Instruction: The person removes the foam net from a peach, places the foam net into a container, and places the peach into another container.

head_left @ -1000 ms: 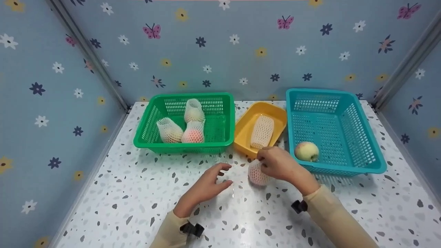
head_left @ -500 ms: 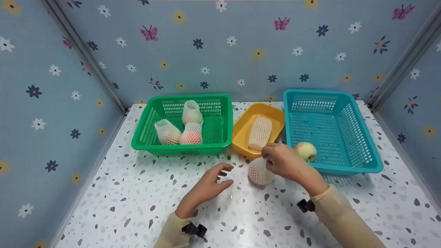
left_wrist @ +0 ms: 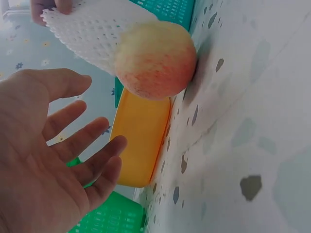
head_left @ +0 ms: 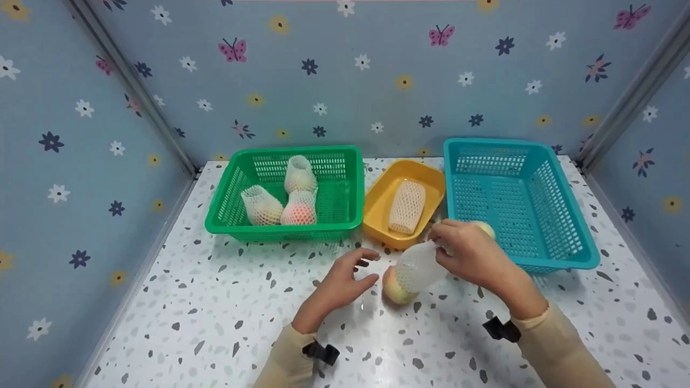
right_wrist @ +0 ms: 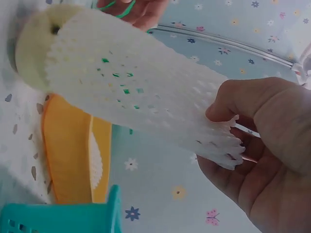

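My right hand point(head_left: 474, 256) pinches the gathered end of a white foam fruit net point(right_wrist: 141, 87) between thumb and fingers. The net stretches slantwise down to a yellow-and-red peach point(left_wrist: 158, 60) on the table, its other end still over part of the fruit. In the left wrist view most of the blushed side of the peach is bare. Just left of the fruit, my left hand point(head_left: 342, 280) hovers with its fingers spread and relaxed, holding nothing. Another peach point(head_left: 485, 228) in the blue basket point(head_left: 590, 237) is partly hidden behind my right hand.
At the back left, a green basket point(head_left: 215, 223) contains several netted fruits point(head_left: 299, 209). A yellow tray point(head_left: 372, 215) between the baskets holds a flattened foam net point(head_left: 408, 207). Patterned panels point(head_left: 345, 81) enclose the speckled table point(head_left: 188, 323) at the back and sides.
My right hand has drawn the net up and to the right, baring the lower left of the peach, which was fully covered before. My left hand has shifted slightly right.
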`<state>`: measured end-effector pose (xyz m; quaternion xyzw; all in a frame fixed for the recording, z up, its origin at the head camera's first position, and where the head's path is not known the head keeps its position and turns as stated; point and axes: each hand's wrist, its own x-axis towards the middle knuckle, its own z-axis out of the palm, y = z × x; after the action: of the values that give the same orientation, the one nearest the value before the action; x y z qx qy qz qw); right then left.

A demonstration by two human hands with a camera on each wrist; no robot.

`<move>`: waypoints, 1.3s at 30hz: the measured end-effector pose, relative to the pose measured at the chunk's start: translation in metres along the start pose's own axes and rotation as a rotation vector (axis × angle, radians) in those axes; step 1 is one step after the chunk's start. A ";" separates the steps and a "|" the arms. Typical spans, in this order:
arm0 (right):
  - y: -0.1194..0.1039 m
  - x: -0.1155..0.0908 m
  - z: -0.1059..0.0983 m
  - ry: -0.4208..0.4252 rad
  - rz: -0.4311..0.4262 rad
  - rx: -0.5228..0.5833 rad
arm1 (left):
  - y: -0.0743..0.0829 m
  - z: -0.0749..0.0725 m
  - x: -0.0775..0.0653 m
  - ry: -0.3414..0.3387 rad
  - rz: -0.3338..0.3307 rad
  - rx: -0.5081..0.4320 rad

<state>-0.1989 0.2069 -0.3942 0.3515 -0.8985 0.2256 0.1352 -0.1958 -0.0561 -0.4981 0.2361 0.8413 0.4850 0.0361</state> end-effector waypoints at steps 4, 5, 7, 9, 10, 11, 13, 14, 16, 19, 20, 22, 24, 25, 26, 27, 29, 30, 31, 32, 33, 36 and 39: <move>-0.002 -0.005 -0.006 0.021 -0.021 0.000 | 0.001 0.002 0.005 0.020 0.031 0.030; -0.002 -0.006 -0.008 0.023 -0.024 -0.001 | 0.001 0.002 0.006 0.026 0.041 0.033; -0.001 -0.007 -0.009 0.030 -0.029 0.001 | 0.000 0.002 0.008 0.029 0.060 0.032; -0.001 -0.009 -0.010 0.032 -0.032 -0.001 | -0.001 0.002 0.008 0.029 0.074 0.032; 0.000 -0.009 -0.011 0.033 -0.032 0.000 | -0.001 0.002 0.008 0.027 0.074 0.031; 0.000 -0.010 -0.011 0.033 -0.032 0.003 | -0.002 0.002 0.008 0.025 0.075 0.029; 0.001 -0.012 -0.012 0.032 -0.024 0.012 | -0.002 0.002 0.007 0.020 0.071 0.020; 0.001 -0.012 -0.012 0.029 -0.017 0.018 | -0.002 0.002 0.007 0.019 0.066 0.016; 0.001 -0.014 -0.012 0.028 -0.005 0.025 | -0.002 0.002 0.005 0.017 0.052 0.010; 0.002 -0.015 -0.014 0.025 0.008 0.036 | -0.001 0.001 0.004 0.015 0.041 0.007; 0.002 -0.015 -0.015 0.026 0.009 0.043 | -0.001 0.001 0.004 0.015 0.037 0.007; 0.003 -0.015 -0.017 0.035 0.008 0.051 | 0.000 0.000 0.004 0.014 0.030 0.009; 0.005 -0.015 -0.020 0.049 0.012 0.062 | 0.000 0.000 0.004 0.015 0.027 0.014; 0.005 -0.014 -0.021 0.059 0.012 0.065 | 0.000 0.000 0.004 0.014 0.027 0.016; 0.006 -0.014 -0.022 0.072 0.012 0.068 | 0.000 0.000 0.004 0.014 0.028 0.018; 0.007 -0.014 -0.023 0.086 0.013 0.061 | 0.000 0.000 0.005 0.013 0.029 0.019; 0.010 -0.012 -0.023 0.114 0.015 0.063 | 0.000 -0.001 0.005 0.011 0.029 0.019; 0.011 -0.011 -0.023 0.131 0.016 0.066 | 0.000 -0.001 0.005 0.009 0.028 0.018; 0.013 -0.009 -0.023 0.151 0.014 0.066 | 0.000 -0.001 0.005 0.008 0.027 0.017; 0.014 -0.008 -0.022 0.171 0.015 0.066 | 0.000 -0.001 0.005 0.007 0.024 0.015; 0.016 -0.005 -0.021 0.191 0.016 0.064 | 0.000 -0.001 0.005 0.006 0.023 0.014; 0.022 0.003 -0.017 0.248 0.027 0.053 | 0.001 -0.002 0.005 0.000 0.019 0.017; 0.028 0.014 -0.011 0.289 0.043 0.019 | 0.003 -0.003 0.005 -0.012 0.011 0.025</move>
<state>-0.2272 0.2227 -0.3874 0.2971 -0.8748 0.2855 0.2550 -0.2000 -0.0548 -0.4934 0.2444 0.8456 0.4732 0.0357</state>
